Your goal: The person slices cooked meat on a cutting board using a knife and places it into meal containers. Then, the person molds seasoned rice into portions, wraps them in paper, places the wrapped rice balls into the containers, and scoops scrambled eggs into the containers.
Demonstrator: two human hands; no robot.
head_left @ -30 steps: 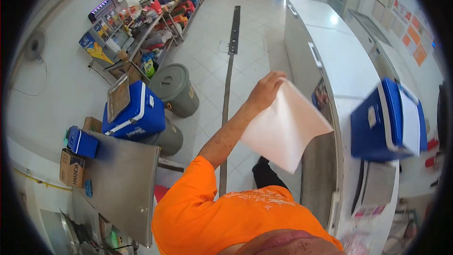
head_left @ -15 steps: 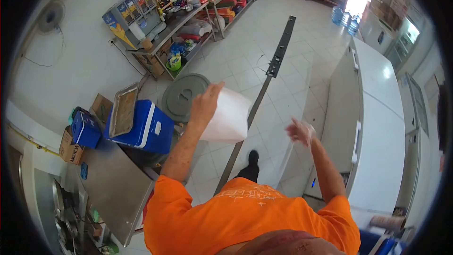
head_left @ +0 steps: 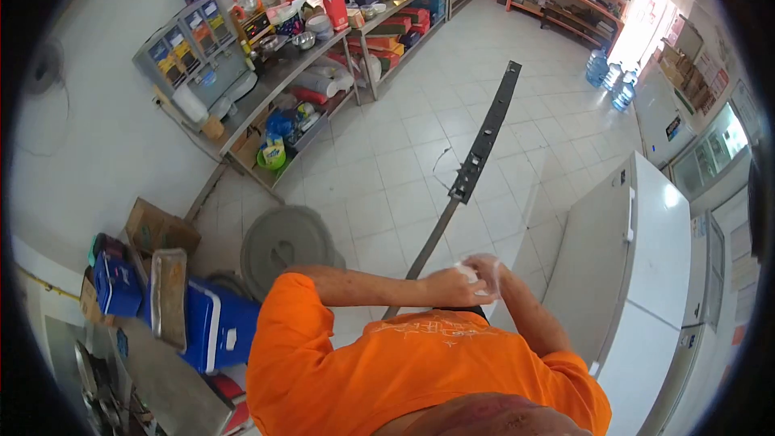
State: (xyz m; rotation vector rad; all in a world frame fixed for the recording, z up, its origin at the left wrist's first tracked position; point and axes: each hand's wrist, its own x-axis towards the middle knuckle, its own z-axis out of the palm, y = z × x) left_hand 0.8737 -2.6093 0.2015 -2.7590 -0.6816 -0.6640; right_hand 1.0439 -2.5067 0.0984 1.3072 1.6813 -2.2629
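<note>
In front of my orange shirt, my two hands meet low in the head view. My left hand (head_left: 452,287) reaches across from the left, its fingers closed at the right hand. Thin clear plastic (head_left: 498,278), looking like a disposable glove, lies about my right hand (head_left: 484,263). The fingers of the right hand are curled, and what is in them is hidden. A small whitish patch (head_left: 466,273) shows between the hands; I cannot tell whether it is part of the plastic.
A long dark metal strip (head_left: 487,133) runs along the tiled floor ahead. White chest freezers (head_left: 593,230) line the right. At left stand a lidded grey bin (head_left: 286,246), a blue cooler (head_left: 218,327) and a cluttered steel table (head_left: 274,73). Water jugs (head_left: 611,77) stand farther back.
The large white thing in my left hand is no longer visible. My left hand has swung right and my right hand has come inward, so both now meet. The view has shifted.
</note>
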